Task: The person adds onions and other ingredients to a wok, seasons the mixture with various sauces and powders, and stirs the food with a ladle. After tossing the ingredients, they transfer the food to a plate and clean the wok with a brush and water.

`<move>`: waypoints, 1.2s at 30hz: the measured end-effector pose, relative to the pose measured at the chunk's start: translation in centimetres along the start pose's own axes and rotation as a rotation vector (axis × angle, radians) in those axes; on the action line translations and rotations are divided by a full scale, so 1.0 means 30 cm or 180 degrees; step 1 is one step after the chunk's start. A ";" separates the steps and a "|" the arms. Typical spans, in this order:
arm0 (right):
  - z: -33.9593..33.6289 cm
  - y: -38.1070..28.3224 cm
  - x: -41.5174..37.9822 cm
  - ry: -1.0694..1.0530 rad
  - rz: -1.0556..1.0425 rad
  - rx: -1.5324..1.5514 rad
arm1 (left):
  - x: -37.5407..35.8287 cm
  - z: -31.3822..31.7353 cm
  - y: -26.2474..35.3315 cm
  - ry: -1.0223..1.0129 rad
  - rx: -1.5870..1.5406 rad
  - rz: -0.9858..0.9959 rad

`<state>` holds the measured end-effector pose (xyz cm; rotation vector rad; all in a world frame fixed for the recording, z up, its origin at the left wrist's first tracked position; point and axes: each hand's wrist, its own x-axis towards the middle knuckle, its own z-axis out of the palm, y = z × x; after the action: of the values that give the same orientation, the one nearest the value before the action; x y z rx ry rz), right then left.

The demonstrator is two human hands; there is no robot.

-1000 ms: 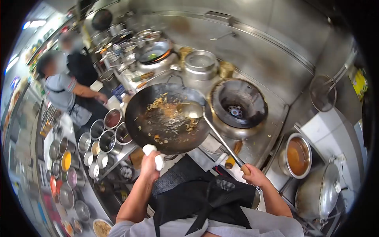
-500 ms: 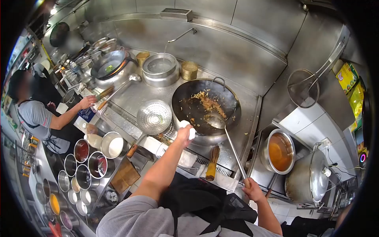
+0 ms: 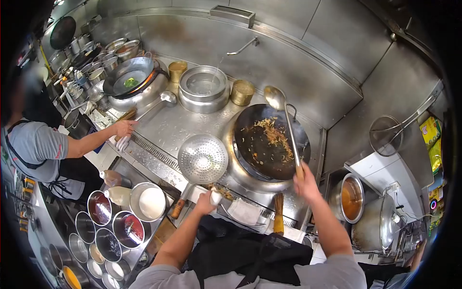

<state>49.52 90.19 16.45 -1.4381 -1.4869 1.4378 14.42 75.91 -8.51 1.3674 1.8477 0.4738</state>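
My left hand (image 3: pixel 206 203) is closed on a white cloth (image 3: pixel 216 196) at the near edge of the stove, apart from the wok. My right hand (image 3: pixel 306 184) grips the wooden-ended handle of a ladle (image 3: pixel 275 98). The ladle's bowl is raised above the far rim of the wok, its shaft crossing over the pan. Inside the dark wok (image 3: pixel 252 151) lie browned shreds of food (image 3: pixel 274 132). The wok sits on a round metal burner ring (image 3: pixel 232 166), which shows along its left side. A perforated strainer (image 3: pixel 203 159) rests left of the wok.
A bamboo brush (image 3: pixel 279 216) and a folded cloth (image 3: pixel 244 212) lie along the front edge. Pots of sauces (image 3: pixel 129 229) stand at left, where a co-worker's hand (image 3: pixel 125 128) reaches over the stove. A bowl of brown liquid (image 3: pixel 351 198) is at right.
My left hand has drawn back with the cloth from the wok's near rim toward me. My right hand has lifted the ladle out of the food to above the far rim.
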 end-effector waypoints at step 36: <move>1.181 -0.110 1.298 -0.0544 -0.0006 -0.0206 | -1.123 0.368 -0.621 0.0413 -0.0986 -0.3086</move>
<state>6.84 117.67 2.10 -1.3800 -1.6525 1.5571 15.14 36.59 -16.07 0.1541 2.1632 0.3046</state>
